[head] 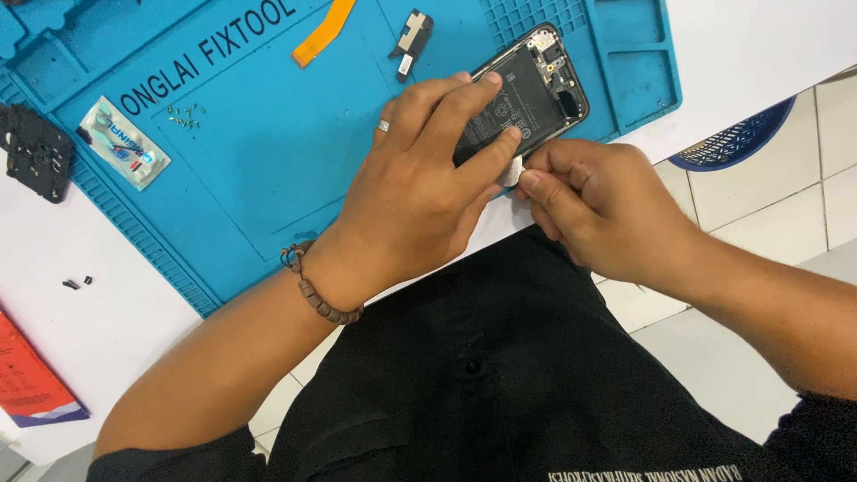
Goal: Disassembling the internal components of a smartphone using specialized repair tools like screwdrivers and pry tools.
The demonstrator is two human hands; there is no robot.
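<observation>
Pinching a small white tab [511,170] between my right hand [598,210] fingers at the opened phone's [527,94] near end; left hand [420,192] presses the phone flat, fingers spread. Its long axis runs away to upper right on the blue mat [268,143], screws [185,116] beyond.

A small flat sachet [124,143], silvery white with blue and red print, lies tilted on the left part of the blue work mat [268,134], just below the mat's dark printed lettering. At the far left bottom edge, a red card or packet [31,379] with a blue-white strip rests on the white table [107,321], partly cut off.
</observation>
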